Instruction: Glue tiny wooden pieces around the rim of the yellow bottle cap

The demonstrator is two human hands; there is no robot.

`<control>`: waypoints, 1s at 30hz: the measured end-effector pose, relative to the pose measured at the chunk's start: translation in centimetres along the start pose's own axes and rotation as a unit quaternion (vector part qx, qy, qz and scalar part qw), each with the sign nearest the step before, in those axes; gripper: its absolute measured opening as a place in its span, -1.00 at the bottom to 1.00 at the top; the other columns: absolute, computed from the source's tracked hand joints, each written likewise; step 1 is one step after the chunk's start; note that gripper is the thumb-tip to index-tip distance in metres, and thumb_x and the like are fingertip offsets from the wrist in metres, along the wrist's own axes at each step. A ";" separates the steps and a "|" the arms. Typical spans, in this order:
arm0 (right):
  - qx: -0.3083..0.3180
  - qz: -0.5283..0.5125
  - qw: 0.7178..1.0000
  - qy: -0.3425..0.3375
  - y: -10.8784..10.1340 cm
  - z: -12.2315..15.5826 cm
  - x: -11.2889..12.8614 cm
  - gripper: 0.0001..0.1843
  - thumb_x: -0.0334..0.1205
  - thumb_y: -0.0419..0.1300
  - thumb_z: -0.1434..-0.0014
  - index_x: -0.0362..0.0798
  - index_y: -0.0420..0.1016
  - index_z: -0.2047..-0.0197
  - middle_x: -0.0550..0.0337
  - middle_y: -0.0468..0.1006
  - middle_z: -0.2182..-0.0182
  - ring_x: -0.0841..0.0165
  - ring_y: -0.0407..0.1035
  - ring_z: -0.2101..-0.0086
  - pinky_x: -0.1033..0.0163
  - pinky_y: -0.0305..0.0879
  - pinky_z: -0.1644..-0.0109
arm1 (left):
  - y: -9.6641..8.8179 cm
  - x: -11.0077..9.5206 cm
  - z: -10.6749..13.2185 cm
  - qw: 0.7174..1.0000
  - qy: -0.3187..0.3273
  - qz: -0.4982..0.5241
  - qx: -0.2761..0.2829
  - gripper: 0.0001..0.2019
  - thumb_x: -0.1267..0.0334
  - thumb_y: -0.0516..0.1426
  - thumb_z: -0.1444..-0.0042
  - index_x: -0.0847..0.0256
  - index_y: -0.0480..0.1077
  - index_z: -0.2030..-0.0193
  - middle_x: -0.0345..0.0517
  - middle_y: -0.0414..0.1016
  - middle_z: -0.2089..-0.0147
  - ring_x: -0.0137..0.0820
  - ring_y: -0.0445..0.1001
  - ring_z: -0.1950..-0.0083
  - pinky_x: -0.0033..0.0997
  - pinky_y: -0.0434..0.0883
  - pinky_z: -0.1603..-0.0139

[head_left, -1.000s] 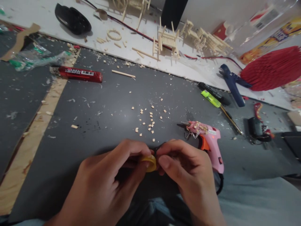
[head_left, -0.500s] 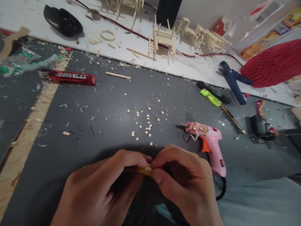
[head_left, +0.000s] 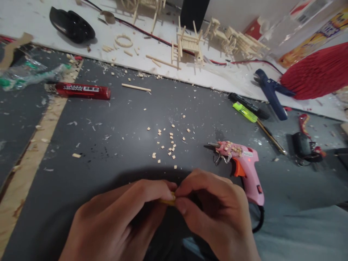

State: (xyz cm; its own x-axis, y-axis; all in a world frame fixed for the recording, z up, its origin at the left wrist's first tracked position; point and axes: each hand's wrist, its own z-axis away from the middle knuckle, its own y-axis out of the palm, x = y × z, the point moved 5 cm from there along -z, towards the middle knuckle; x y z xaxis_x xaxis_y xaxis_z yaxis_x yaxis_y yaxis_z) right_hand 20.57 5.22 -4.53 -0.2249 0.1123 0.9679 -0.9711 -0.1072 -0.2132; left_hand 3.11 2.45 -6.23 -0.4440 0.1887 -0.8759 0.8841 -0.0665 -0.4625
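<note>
Between my two hands, close to my body, is a small yellow piece (head_left: 170, 200), mostly covered by fingers, so its kind is unclear. My left hand (head_left: 122, 214) is closed on its left part, the thumb and fingers pinching it. The thumb and forefinger of my right hand (head_left: 214, 210) press together at its right end. Just beyond the fingers, several tiny pale wooden squares (head_left: 171, 137) lie scattered on the grey tabletop (head_left: 108, 119). To the right of my right hand, a pink glue gun (head_left: 246, 163) lies on its side, its nozzle pointing left.
A red lighter (head_left: 84, 90) and a thin stick (head_left: 136, 87) lie further back. At right are a yellow-green cutter (head_left: 246, 112), a black marker (head_left: 250, 105) and a dark blue clamp (head_left: 272, 94). Miniature wooden chair (head_left: 189, 43) and a black mouse-like object (head_left: 72, 25) stand on the white board.
The yellow piece shows slightly less between my fingers, and both hands sit marginally lower. The view has shifted a little; the objects on the table stay in place.
</note>
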 end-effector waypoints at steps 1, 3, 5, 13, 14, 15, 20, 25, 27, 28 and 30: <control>0.001 -0.002 1.000 0.007 0.0 0.0 -0.1 -0.82 -0.47 0.36 -0.04 0.00 0.72 0.45 0.30 0.65 0.57 0.48 0.37 0.61 0.41 0.17 0.57 | 0.0 0.0 0.0 1.000 0.000 0.005 0.004 -0.76 0.34 0.20 -0.40 -0.23 0.51 0.04 -0.58 0.83 0.17 -0.52 0.77 0.39 -0.71 0.63 0.27; 0.005 -0.011 1.000 0.026 0.1 -0.1 -0.2 -0.82 -0.46 0.35 -0.02 0.00 0.70 0.49 0.31 0.61 0.61 0.48 0.33 0.63 0.41 0.16 0.58 | 0.0 0.0 0.0 1.000 0.001 0.008 0.009 -0.77 0.34 0.20 -0.41 -0.23 0.51 0.03 -0.57 0.83 0.19 -0.52 0.76 0.40 -0.71 0.62 0.30; 0.009 -0.018 0.999 0.041 0.1 -0.2 -0.4 -0.83 -0.45 0.35 -0.01 0.00 0.69 0.50 0.31 0.59 0.62 0.48 0.32 0.64 0.41 0.16 0.58 | 0.0 0.0 -0.1 1.000 0.005 0.001 0.009 -0.76 0.34 0.20 -0.42 -0.23 0.51 0.02 -0.55 0.83 0.19 -0.50 0.79 0.37 -0.70 0.62 0.31; 0.046 -0.043 0.996 0.065 -0.1 0.0 -1.0 -0.78 -0.49 0.42 -0.06 0.05 0.75 0.42 0.34 0.67 0.50 0.50 0.38 0.54 0.42 0.17 0.51 | 0.0 -0.1 0.1 1.000 0.026 -0.015 0.009 -0.75 0.39 0.17 -0.42 -0.18 0.50 0.02 -0.54 0.81 0.22 -0.53 0.77 0.38 -0.74 0.59 0.31; 0.048 -0.045 0.996 0.065 -0.1 0.1 -1.1 -0.78 -0.49 0.43 -0.07 0.06 0.76 0.41 0.35 0.68 0.49 0.50 0.38 0.53 0.41 0.18 0.50 | 0.0 -0.2 0.1 0.999 0.029 -0.017 0.009 -0.74 0.40 0.16 -0.41 -0.17 0.50 0.02 -0.54 0.81 0.22 -0.53 0.78 0.36 -0.75 0.59 0.30; 0.051 -0.047 0.996 0.064 -0.1 0.2 -1.2 -0.78 -0.49 0.44 -0.08 0.07 0.77 0.40 0.35 0.68 0.48 0.50 0.38 0.52 0.41 0.18 0.50 | 0.0 -0.2 0.1 0.999 0.030 -0.017 0.007 -0.74 0.41 0.16 -0.41 -0.16 0.50 0.02 -0.54 0.81 0.22 -0.54 0.78 0.35 -0.76 0.58 0.29; 0.058 -0.042 0.996 0.052 -0.1 0.2 -1.3 -0.76 -0.51 0.44 -0.08 0.08 0.77 0.40 0.37 0.65 0.50 0.50 0.34 0.53 0.40 0.14 0.51 | -0.1 -0.2 0.0 0.999 0.028 -0.022 0.015 -0.74 0.41 0.19 -0.40 -0.17 0.50 0.02 -0.59 0.81 0.20 -0.59 0.78 0.33 -0.82 0.56 0.26; 0.050 -0.050 0.994 0.077 0.2 0.3 -1.1 -0.81 -0.46 0.44 -0.10 0.06 0.74 0.39 0.34 0.62 0.50 0.48 0.34 0.53 0.39 0.14 0.51 | -0.1 0.0 -0.2 1.000 0.008 -0.006 0.017 -0.76 0.37 0.19 -0.41 -0.20 0.52 0.05 -0.61 0.82 0.17 -0.54 0.80 0.31 -0.77 0.57 0.29; 0.023 -0.059 0.994 0.084 -0.3 0.8 -0.8 -0.87 -0.39 0.46 -0.12 0.07 0.75 0.35 0.32 0.63 0.49 0.45 0.39 0.52 0.38 0.19 0.49 | -0.1 0.2 -0.3 1.000 -0.013 0.011 0.013 -0.78 0.34 0.24 -0.40 -0.22 0.54 0.04 -0.63 0.82 0.18 -0.55 0.80 0.33 -0.80 0.57 0.31; -0.001 -0.047 0.996 0.075 -0.9 1.3 -0.5 -0.89 -0.35 0.47 -0.14 0.08 0.75 0.33 0.31 0.63 0.48 0.43 0.42 0.51 0.37 0.22 0.48 | -0.1 0.3 -0.3 0.999 -0.024 0.020 0.010 -0.77 0.32 0.27 -0.39 -0.23 0.55 0.01 -0.65 0.82 0.18 -0.56 0.80 0.33 -0.82 0.58 0.29; -0.061 0.039 0.997 0.037 -2.9 2.3 0.3 -0.94 -0.25 0.47 -0.20 0.11 0.74 0.32 0.30 0.64 0.47 0.39 0.46 0.49 0.34 0.26 0.47 | -0.1 0.6 -0.3 0.999 -0.043 0.033 0.005 -0.73 0.30 0.32 -0.36 -0.28 0.56 -0.04 -0.67 0.82 0.15 -0.57 0.81 0.30 -0.84 0.60 0.22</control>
State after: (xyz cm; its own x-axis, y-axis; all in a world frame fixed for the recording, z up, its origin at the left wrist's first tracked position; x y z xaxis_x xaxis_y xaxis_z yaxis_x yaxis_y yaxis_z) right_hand 23.53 3.24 -3.34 -0.3001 0.1824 0.9363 -0.9522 0.0024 -0.3056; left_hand 2.79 2.83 -6.68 -0.3962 0.0996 -0.9128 0.9106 -0.0849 -0.4045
